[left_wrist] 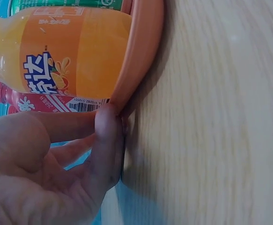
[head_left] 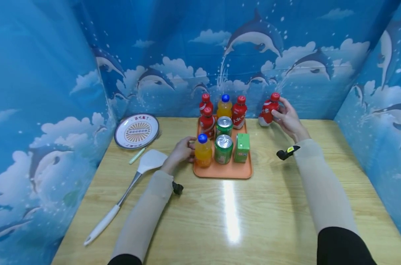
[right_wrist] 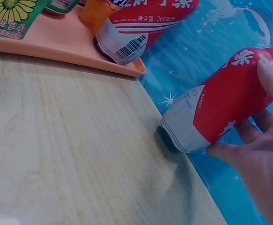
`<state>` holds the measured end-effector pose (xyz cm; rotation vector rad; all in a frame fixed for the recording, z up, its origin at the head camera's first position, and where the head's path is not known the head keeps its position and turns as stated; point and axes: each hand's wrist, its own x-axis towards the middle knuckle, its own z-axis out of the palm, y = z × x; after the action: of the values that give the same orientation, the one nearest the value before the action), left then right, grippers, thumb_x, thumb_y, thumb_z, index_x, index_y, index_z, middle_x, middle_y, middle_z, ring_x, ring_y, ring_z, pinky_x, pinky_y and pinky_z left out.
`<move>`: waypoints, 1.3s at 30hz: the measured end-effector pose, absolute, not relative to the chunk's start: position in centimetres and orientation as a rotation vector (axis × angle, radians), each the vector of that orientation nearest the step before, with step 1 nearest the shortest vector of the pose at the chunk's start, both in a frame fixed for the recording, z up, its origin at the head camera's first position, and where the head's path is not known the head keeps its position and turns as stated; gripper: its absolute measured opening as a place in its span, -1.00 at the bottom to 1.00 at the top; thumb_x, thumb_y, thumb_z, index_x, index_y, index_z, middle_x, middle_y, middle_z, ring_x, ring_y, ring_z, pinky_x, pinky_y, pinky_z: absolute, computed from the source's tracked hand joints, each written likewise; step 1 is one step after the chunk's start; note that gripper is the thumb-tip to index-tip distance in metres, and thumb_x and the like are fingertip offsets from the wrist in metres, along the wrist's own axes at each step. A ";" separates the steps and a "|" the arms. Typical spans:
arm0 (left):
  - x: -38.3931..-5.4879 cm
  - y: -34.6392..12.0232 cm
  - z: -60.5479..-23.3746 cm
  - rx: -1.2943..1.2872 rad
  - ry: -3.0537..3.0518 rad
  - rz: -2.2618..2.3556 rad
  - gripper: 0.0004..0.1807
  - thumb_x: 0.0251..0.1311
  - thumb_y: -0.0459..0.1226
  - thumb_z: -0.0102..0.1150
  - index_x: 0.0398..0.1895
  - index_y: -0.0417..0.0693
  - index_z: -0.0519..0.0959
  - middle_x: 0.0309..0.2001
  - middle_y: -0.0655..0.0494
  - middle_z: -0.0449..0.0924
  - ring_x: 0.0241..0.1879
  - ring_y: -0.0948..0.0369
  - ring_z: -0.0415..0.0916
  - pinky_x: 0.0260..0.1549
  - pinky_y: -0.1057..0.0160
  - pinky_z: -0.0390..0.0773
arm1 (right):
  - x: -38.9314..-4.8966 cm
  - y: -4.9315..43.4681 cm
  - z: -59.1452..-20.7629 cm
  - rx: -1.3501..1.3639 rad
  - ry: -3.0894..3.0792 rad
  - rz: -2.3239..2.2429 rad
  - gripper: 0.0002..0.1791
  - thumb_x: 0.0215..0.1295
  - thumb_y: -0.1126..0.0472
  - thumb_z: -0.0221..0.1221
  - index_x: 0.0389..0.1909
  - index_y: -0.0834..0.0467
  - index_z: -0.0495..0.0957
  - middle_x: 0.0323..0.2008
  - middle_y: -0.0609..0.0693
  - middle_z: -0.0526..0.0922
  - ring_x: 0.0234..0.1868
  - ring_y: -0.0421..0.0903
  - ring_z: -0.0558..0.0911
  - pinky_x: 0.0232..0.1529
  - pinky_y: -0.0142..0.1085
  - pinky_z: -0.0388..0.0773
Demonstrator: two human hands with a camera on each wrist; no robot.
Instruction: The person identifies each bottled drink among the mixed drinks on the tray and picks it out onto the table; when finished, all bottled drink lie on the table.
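Observation:
My right hand (head_left: 288,119) holds a red cola bottle (head_left: 268,109) with a white lower part, tilted, close over the table's back edge to the right of the tray. In the right wrist view, thumb and fingers wrap the upper part of this bottle (right_wrist: 220,101). At the tray's left side, my left hand (head_left: 182,152) pinches the rim of the orange tray (head_left: 223,173), beside an orange soda bottle (head_left: 203,151) with a blue cap. The left wrist view shows the fingertips (left_wrist: 109,122) right at the tray rim (left_wrist: 138,51), just below that soda bottle (left_wrist: 75,51).
Also on the tray stand three red bottles (head_left: 239,112), another orange soda bottle (head_left: 224,106), two green cans (head_left: 223,151) and a green carton (head_left: 242,147). To the left lie a white spatula (head_left: 129,191), a patterned plate (head_left: 136,131) and a light green stick-like thing (head_left: 137,155). Dolphin-print curtains (head_left: 173,48) enclose the table.

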<state>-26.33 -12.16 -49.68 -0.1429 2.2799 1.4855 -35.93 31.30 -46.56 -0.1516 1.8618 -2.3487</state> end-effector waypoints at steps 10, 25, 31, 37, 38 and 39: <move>-26.4 -12.1 -49.7 -0.161 2.278 1.496 -0.33 0.42 -0.56 0.08 0.55 0.03 0.34 -0.06 -0.06 0.46 -0.27 0.12 0.56 -0.46 0.29 0.76 | -35.7 30.7 -47.0 -0.096 1.908 -2.336 -0.27 0.52 0.35 0.15 0.60 -0.13 0.20 0.18 -0.14 0.48 0.18 -0.24 0.53 0.04 -0.42 0.65; -26.4 -12.2 -49.9 -0.140 2.273 1.513 -0.29 0.37 -0.59 0.07 0.55 0.01 0.33 -0.08 -0.03 0.44 -0.31 0.14 0.53 -0.50 0.30 0.73 | -35.7 30.8 -48.1 -0.275 2.395 -1.929 -0.22 0.65 0.09 -0.01 0.73 -0.06 -0.14 0.60 0.30 0.14 0.51 -0.02 0.32 0.21 -0.57 0.48; -26.6 -12.3 -49.8 -0.140 2.235 1.538 -0.28 0.41 -0.57 0.02 0.59 0.05 0.29 -0.05 -0.04 0.45 -0.30 0.14 0.53 -0.49 0.29 0.75 | -35.6 30.7 -48.1 -0.299 2.499 -1.878 -0.19 0.68 0.20 -0.06 0.74 0.07 -0.26 0.67 0.35 -0.04 0.68 0.27 0.04 0.70 -0.16 0.15; -26.5 -12.2 -49.5 -0.130 2.220 1.538 -0.22 0.42 -0.60 -0.08 0.65 0.07 0.21 -0.09 -0.02 0.43 -0.35 0.16 0.49 -0.51 0.30 0.73 | -35.0 30.6 -46.8 -0.217 2.618 -1.799 -0.12 0.64 0.12 0.08 0.74 0.01 -0.23 0.70 0.25 -0.06 0.68 0.32 0.02 0.70 0.23 0.01; -26.4 -12.2 -49.4 -0.132 2.223 1.531 -0.22 0.42 -0.60 -0.07 0.65 0.07 0.21 -0.10 -0.02 0.42 -0.35 0.16 0.49 -0.52 0.31 0.72 | -34.8 30.5 -46.4 -0.197 2.654 -1.809 -0.10 0.62 0.08 0.12 0.74 -0.01 -0.20 0.70 0.22 -0.04 0.69 0.28 0.02 0.70 0.22 0.00; -26.4 -12.1 -49.3 -0.133 2.230 1.520 -0.23 0.43 -0.59 -0.06 0.65 0.07 0.21 -0.10 -0.01 0.42 -0.35 0.17 0.49 -0.52 0.32 0.71 | -34.5 30.3 -46.0 -0.173 2.698 -1.823 -0.10 0.59 0.05 0.15 0.74 -0.04 -0.16 0.70 0.19 -0.01 0.70 0.23 0.04 0.72 0.19 -0.01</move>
<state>-26.41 -12.15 -49.31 -0.1333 2.2297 1.5201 -34.54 30.29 -46.02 -0.1730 2.6981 -1.8235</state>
